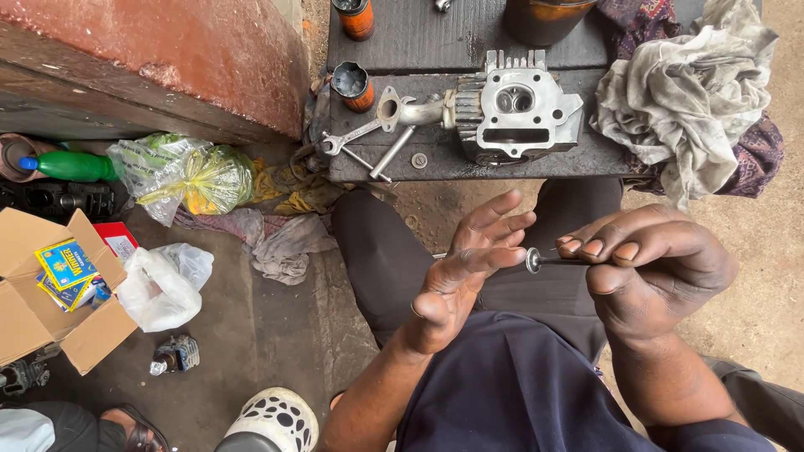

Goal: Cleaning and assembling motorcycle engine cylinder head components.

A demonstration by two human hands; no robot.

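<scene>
Right hand (649, 268): fingers pinching valve (536, 260) stem.
Left hand (465, 268): open, fingers spread, touching valve head.
Tip: keep valve level, grip firm.
Bench (435, 159): cylinder head (519, 113).

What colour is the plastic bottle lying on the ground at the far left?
The plastic bottle is green with a blue cap, seen in the head view.

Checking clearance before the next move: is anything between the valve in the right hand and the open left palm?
Nothing visible. The valve, pinched in the right hand, has its head right at the left hand fingertips.
</scene>
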